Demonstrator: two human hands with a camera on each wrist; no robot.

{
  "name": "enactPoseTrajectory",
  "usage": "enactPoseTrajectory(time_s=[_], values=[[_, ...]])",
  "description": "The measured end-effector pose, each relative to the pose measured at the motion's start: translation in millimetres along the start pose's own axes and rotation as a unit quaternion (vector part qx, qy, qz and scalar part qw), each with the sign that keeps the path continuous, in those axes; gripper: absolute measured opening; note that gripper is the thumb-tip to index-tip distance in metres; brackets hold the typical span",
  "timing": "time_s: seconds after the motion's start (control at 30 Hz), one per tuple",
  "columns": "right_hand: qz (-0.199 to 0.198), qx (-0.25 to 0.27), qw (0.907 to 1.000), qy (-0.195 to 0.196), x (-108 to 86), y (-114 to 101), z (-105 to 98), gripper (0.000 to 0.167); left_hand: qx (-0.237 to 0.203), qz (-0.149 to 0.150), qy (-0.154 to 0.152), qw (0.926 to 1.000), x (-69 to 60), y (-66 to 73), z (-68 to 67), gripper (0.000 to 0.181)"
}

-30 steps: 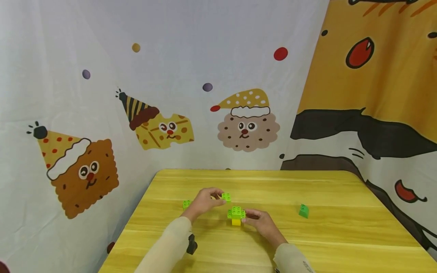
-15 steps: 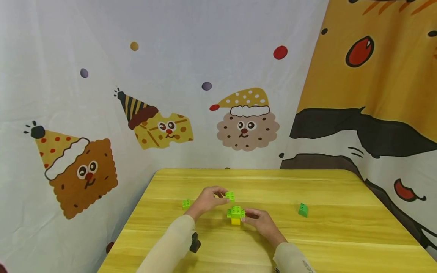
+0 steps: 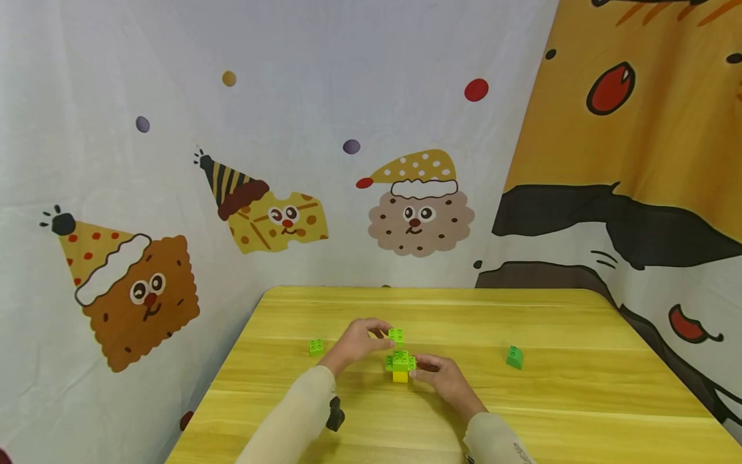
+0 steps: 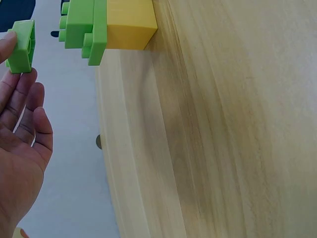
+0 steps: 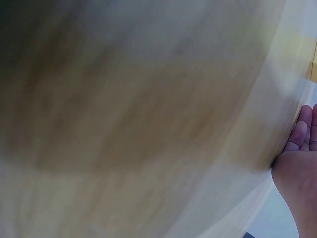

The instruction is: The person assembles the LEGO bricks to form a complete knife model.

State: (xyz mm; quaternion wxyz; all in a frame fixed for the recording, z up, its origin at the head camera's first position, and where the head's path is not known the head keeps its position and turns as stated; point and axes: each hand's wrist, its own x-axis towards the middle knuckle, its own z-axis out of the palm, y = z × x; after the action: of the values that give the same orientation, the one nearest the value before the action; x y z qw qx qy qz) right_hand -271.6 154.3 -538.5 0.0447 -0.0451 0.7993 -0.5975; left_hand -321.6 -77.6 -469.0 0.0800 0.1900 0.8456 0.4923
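Observation:
My left hand (image 3: 358, 343) pinches a light green building brick (image 3: 397, 335) between thumb and fingers, just above and behind a small brick stack (image 3: 400, 362). In the left wrist view a gap separates the held brick (image 4: 21, 48) from the stack. A yellow brick (image 4: 130, 24) forms the stack's base, with a wider green piece on it and a green studded brick (image 4: 79, 24) on top. From the right side, my right hand (image 3: 449, 381) holds the stack between thumb and fingers. The right wrist view shows only part of that hand (image 5: 299, 163); its fingertips are cut off.
A light green brick (image 3: 315, 347) lies on the wooden table (image 3: 556, 412) to the left. Farther right is a darker green sloped brick (image 3: 514, 357). Behind the table hangs a printed cloth (image 3: 324, 96) with cartoon figures.
My left hand has moved right with the green brick, bringing it over the back of the stack. The right hand and the stack have stayed in place.

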Motion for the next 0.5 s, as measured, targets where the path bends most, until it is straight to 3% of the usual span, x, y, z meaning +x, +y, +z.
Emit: enactPoseTrajectory(time_s=[0.5], values=[[-0.001, 0.006, 1.0000, 0.000, 1.4, 3.0, 0.9, 0.049, 0.008, 0.002, -0.010, 0.9999, -3.2, -6.4, 8.5, 0.033]])
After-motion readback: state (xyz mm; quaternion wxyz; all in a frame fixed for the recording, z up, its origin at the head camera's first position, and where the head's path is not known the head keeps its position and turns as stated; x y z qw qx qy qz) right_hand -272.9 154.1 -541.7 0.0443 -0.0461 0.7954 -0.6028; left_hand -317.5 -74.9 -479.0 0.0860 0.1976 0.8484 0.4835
